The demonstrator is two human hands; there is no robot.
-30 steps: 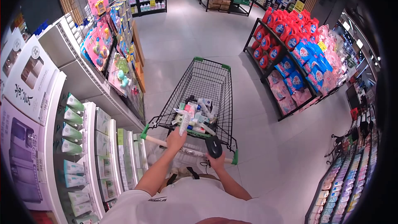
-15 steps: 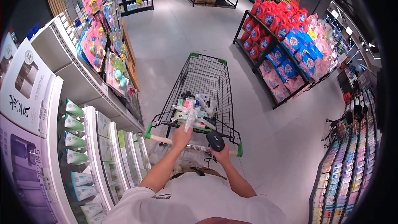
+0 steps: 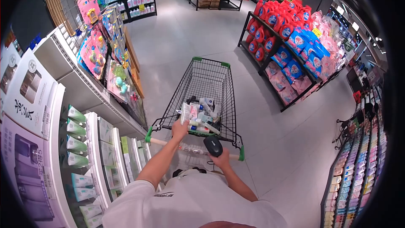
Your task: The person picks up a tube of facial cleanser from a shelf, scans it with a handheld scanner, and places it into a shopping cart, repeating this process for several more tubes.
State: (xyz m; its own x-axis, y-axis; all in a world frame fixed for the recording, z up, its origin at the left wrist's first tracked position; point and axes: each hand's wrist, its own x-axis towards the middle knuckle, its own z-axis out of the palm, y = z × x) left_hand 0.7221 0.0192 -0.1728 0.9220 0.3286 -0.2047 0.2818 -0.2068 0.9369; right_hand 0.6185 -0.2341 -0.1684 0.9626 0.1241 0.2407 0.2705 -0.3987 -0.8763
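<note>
My left hand [image 3: 180, 130] is closed around a slim white package [image 3: 185, 112], held upright over the near end of a shopping cart [image 3: 170, 106]; its exact kind I cannot make out. A black handheld barcode scanner [image 3: 212, 146] is gripped in my right hand [image 3: 220, 158], close to the cart's handle [image 3: 157, 142]. Inside the basket, several small boxes, tubes and bottles [image 3: 206, 119] lie in a loose heap at the near end.
At left, white shelves hold green-and-white tubes [image 3: 76, 130] and large boxes [image 3: 31, 88]. Hanging toys [image 3: 93, 52] stand beyond. Red detergent bottles [image 3: 274, 19] and blue bags [image 3: 310, 48] fill a black rack at right. Grey floor [image 3: 185, 33] runs ahead.
My left hand has moved slightly left with the white package, uncovering more of the heap. My right hand and the scanner have shifted a little left and down.
</note>
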